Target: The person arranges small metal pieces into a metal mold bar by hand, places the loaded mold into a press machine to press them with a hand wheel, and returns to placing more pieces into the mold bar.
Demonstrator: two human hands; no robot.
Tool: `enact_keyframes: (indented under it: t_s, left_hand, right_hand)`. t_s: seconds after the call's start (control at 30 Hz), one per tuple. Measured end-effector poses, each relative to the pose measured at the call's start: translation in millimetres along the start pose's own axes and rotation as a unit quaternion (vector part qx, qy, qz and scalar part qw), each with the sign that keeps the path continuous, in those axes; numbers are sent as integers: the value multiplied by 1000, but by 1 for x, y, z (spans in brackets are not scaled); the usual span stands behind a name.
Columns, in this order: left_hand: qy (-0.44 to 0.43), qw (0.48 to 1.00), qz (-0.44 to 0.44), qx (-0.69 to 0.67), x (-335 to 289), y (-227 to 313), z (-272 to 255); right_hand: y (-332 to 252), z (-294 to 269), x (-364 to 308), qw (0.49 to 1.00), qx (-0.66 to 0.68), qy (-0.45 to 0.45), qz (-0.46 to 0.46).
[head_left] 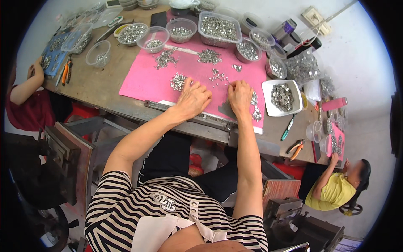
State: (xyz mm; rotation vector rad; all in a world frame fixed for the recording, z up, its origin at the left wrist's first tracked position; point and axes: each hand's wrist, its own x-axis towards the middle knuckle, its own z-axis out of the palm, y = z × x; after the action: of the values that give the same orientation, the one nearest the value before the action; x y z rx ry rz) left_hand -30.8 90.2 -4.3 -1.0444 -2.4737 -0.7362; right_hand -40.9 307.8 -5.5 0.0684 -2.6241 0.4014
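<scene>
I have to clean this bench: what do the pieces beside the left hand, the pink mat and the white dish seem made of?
Pieces: perhaps metal or metal-coated, shiny, given their silvery glints.
Pink mat: perhaps foam or cloth, matte, showing no glare.
White dish: plastic or ceramic, smooth, by its even, opaque white.

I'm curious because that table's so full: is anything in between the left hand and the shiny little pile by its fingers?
Nothing visible: the left hand is right beside the silver pile on the pink mat. Whether its fingertips touch it, I can't tell.
</scene>
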Motion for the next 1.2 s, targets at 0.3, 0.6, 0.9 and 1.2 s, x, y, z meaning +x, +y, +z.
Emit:
enact_keyframes:
  t_s: [0.3, 0.6, 0.9, 1.2]
  left_hand:
    - [18, 999, 30, -37, -2, 14, -5]
    - [42, 990, 42, -125, -26, 55, 9]
    - [47, 986, 30, -154, -32, 52, 2]
    - [125, 982, -115, -82, -85, -10, -78]
  right_hand:
    - [-18, -60, -49, 982, 165, -44, -75]
    - [-32, -68, -101, 982, 158, -32, -96]
    - [-33, -61, -110, 974, 225, -2, -28]
    - [-36, -52, -115, 975, 220, 20, 23]
